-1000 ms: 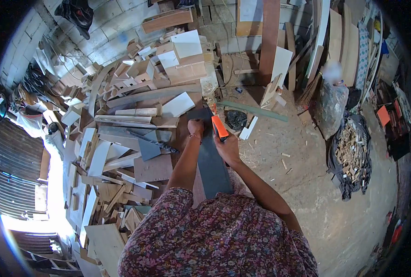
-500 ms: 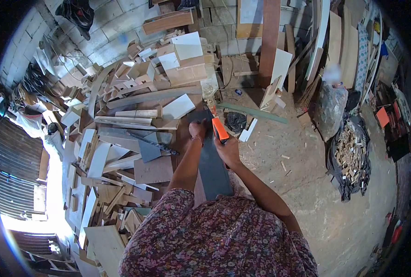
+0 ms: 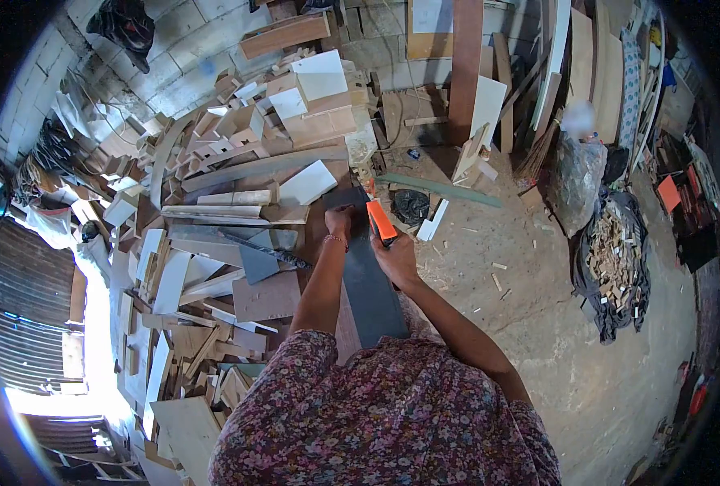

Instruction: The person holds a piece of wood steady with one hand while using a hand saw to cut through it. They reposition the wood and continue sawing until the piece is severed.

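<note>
A long dark grey board (image 3: 372, 296) runs away from my body along the edge of the brown work surface. Near its far end my left hand (image 3: 339, 221) is closed at the board's left side, fingers curled and partly hidden. My right hand (image 3: 395, 257) is wrapped round an orange-and-black hand tool (image 3: 382, 220), over the board's right edge. The tool's exact kind and its working end are hard to make out. A smaller orange-red piece (image 3: 369, 186) shows just past the tool.
Wood offcuts (image 3: 242, 130) and strips crowd the left side. A white L-shaped piece (image 3: 433, 220) and a black bag (image 3: 411, 207) lie on the floor to the right. Tall boards (image 3: 467, 73) lean at the back wall. A sack of wood scraps (image 3: 615, 255) stands far right.
The view has shifted slightly. My left hand sits a little more to the left of the board, while my right hand keeps its grip on the orange tool.
</note>
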Demonstrator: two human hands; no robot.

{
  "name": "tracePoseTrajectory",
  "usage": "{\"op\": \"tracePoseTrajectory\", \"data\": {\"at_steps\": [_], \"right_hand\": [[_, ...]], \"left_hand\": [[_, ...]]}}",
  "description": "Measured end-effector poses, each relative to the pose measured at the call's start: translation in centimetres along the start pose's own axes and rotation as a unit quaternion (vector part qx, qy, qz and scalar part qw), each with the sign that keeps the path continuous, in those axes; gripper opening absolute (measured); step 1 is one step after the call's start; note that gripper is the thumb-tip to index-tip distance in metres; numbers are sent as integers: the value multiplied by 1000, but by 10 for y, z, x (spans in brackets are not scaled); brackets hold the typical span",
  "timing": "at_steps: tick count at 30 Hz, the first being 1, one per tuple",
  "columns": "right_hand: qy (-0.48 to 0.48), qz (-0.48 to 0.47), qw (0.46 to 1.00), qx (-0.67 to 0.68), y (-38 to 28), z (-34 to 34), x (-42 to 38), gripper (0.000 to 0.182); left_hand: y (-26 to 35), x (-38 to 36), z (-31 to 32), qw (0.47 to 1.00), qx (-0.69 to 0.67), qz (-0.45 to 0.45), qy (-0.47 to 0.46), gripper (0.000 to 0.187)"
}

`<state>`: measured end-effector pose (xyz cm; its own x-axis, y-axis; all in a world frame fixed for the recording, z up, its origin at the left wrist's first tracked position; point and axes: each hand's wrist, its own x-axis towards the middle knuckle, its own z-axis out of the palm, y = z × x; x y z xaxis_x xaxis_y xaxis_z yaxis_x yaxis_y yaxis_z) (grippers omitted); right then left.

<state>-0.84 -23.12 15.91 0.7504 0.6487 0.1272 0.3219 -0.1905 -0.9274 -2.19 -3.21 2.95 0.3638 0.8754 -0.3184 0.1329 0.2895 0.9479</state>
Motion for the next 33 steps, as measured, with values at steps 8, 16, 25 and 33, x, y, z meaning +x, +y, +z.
{"op": "tracePoseTrajectory", "data": {"at_steps": [8,16,25,33], "right_hand": [[5,14,1000,2,1,3,0,24],[-4,29,1000,6,-3,0,0,24],[12,24,1000,3,-3,2,-1,22],[17,7,1000,3,6,5,1,27]], "left_hand": [[8,2,4,971,228,-3,72,27],[5,4,2,995,84,-47,42,34],[16,-6,-9,998,-18,-15,-54,17],[38,-32,-3,995,-68,-61,-46,17]]}}
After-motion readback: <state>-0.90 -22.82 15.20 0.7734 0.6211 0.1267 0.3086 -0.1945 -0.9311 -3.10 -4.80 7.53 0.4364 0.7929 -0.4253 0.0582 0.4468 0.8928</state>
